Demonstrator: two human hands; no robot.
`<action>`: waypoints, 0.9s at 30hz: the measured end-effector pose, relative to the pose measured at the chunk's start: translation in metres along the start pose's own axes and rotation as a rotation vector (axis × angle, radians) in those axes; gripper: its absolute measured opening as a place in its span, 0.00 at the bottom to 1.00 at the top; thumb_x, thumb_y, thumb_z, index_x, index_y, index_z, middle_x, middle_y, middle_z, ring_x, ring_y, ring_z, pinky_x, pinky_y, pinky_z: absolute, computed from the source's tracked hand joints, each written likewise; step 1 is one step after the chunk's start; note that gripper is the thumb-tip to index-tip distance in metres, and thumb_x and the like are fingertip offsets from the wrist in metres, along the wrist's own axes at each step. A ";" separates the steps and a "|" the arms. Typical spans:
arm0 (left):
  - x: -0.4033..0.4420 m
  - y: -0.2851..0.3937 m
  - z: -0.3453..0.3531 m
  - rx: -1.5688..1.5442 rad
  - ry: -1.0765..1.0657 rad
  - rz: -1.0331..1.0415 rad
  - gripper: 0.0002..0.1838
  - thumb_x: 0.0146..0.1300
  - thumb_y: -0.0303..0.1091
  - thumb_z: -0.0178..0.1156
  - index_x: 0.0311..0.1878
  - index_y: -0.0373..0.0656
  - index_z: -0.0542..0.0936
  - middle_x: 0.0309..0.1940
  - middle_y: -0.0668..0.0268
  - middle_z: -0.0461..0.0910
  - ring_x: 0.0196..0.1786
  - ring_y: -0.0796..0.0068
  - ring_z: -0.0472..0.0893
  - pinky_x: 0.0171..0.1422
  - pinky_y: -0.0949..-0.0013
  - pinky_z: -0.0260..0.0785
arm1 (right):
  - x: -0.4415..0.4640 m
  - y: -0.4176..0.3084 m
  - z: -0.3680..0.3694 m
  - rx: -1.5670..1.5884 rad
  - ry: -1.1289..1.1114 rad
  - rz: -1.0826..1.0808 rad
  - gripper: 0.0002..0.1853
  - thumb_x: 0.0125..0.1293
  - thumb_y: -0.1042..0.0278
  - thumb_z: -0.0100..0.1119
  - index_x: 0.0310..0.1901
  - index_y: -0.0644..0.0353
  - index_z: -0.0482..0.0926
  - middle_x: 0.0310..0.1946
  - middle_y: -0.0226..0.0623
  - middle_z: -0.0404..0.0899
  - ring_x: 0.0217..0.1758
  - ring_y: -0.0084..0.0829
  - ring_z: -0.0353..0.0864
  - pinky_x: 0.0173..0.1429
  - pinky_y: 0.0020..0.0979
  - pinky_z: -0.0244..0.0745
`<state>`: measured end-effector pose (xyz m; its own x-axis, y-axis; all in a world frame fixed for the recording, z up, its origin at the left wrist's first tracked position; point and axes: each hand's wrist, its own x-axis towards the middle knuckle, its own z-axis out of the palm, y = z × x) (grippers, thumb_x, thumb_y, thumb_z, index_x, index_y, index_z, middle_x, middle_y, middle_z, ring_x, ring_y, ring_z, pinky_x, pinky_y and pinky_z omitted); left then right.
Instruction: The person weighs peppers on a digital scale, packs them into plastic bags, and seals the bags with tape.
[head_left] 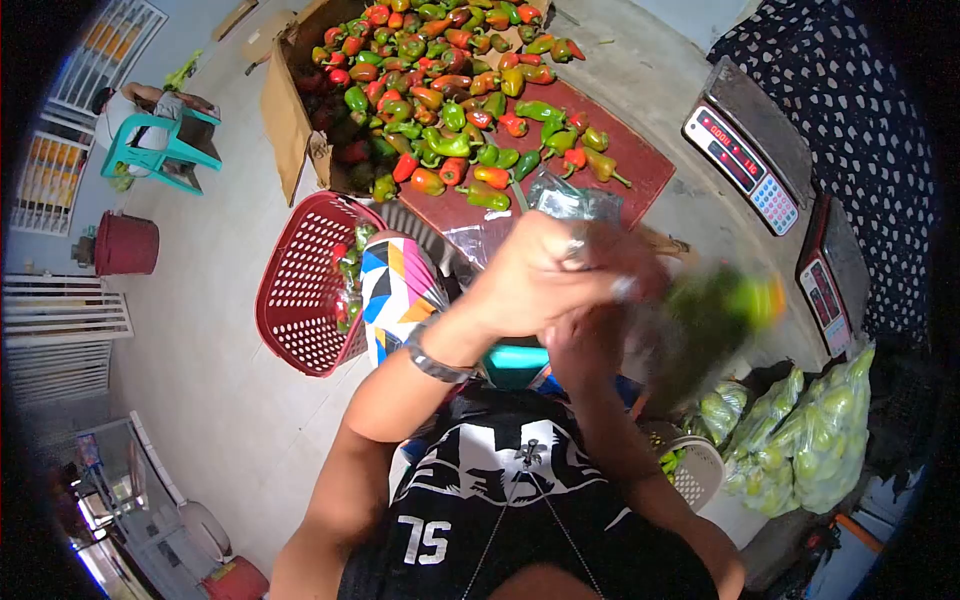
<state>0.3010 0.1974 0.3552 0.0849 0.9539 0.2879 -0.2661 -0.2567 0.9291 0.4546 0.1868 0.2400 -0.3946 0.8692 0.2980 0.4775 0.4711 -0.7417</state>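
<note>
A clear plastic bag of peppers (700,315), smeared by motion, swings out to the right of my hands, with green and some orange-yellow showing through it. My left hand (550,270), with a dark watch on its wrist, is closed at the gathered neck of the bag. Just below and against it, my right hand (590,335) is also closed on the neck, its fingers partly blurred. Behind my hands, clear plastic bags (575,200) lie on a dark red board (640,170). Loose red and green peppers (440,90) spread across the board and out of a cardboard box (285,125).
A red perforated basket (290,290) with bagged peppers stands by my left knee. Two digital scales (745,160) (825,290) sit to the right. Filled bags of green produce (830,440) stand at lower right. A person sits near a teal chair (150,140).
</note>
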 end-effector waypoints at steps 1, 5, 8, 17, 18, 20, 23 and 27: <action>-0.007 -0.009 -0.015 -0.189 -0.153 -0.006 0.07 0.67 0.28 0.72 0.38 0.33 0.87 0.40 0.59 0.88 0.43 0.65 0.86 0.54 0.63 0.78 | 0.006 -0.010 -0.012 0.097 -0.031 -0.057 0.20 0.76 0.53 0.58 0.54 0.64 0.79 0.38 0.38 0.83 0.45 0.30 0.83 0.55 0.33 0.72; 0.005 -0.023 -0.062 -0.228 -0.735 0.054 0.11 0.63 0.35 0.75 0.40 0.36 0.90 0.40 0.59 0.88 0.51 0.62 0.84 0.63 0.54 0.74 | 0.038 -0.015 -0.035 0.701 -0.496 0.074 0.20 0.71 0.52 0.64 0.50 0.62 0.84 0.32 0.33 0.83 0.43 0.30 0.85 0.57 0.34 0.75; -0.002 -0.022 -0.096 0.198 -0.443 -0.225 0.07 0.58 0.24 0.74 0.40 0.39 0.91 0.43 0.63 0.87 0.48 0.68 0.85 0.59 0.65 0.75 | 0.069 0.001 -0.037 0.609 -0.698 0.305 0.10 0.72 0.62 0.62 0.43 0.60 0.83 0.25 0.37 0.82 0.28 0.37 0.84 0.35 0.43 0.76; -0.030 -0.066 -0.045 0.682 0.482 -0.344 0.05 0.65 0.26 0.70 0.43 0.36 0.89 0.34 0.66 0.87 0.38 0.83 0.82 0.43 0.73 0.74 | 0.046 -0.006 0.021 0.433 -0.073 0.271 0.12 0.81 0.62 0.54 0.40 0.60 0.80 0.24 0.43 0.80 0.25 0.41 0.82 0.30 0.39 0.73; -0.034 -0.069 -0.038 0.712 0.559 -0.276 0.06 0.65 0.26 0.70 0.44 0.36 0.88 0.34 0.66 0.87 0.35 0.83 0.83 0.41 0.73 0.75 | 0.045 -0.005 0.026 0.632 -0.093 0.365 0.13 0.82 0.61 0.53 0.41 0.60 0.81 0.24 0.39 0.80 0.25 0.34 0.81 0.29 0.34 0.72; -0.040 -0.072 -0.026 0.750 0.701 -0.228 0.07 0.66 0.27 0.69 0.45 0.35 0.88 0.33 0.67 0.87 0.35 0.81 0.83 0.42 0.72 0.76 | 0.040 -0.007 0.032 0.927 -0.151 0.485 0.15 0.84 0.60 0.50 0.43 0.61 0.81 0.28 0.25 0.78 0.27 0.15 0.74 0.30 0.21 0.68; -0.044 -0.083 -0.015 0.574 0.850 -0.219 0.08 0.67 0.26 0.68 0.46 0.34 0.88 0.41 0.63 0.87 0.41 0.75 0.84 0.49 0.71 0.77 | 0.029 -0.018 0.044 1.050 -0.043 0.528 0.15 0.85 0.61 0.49 0.43 0.60 0.81 0.26 0.26 0.77 0.25 0.16 0.73 0.29 0.23 0.67; -0.040 -0.090 -0.012 0.293 0.857 -0.075 0.07 0.67 0.22 0.67 0.47 0.32 0.87 0.53 0.59 0.84 0.53 0.71 0.84 0.59 0.71 0.77 | 0.034 -0.031 0.046 1.475 0.088 0.654 0.15 0.85 0.58 0.48 0.42 0.57 0.78 0.30 0.24 0.73 0.27 0.16 0.68 0.32 0.21 0.63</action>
<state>0.3101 0.1837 0.2575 -0.6823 0.7284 0.0622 -0.0234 -0.1068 0.9940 0.3904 0.1947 0.2452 -0.3684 0.8826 -0.2919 -0.6146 -0.4669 -0.6359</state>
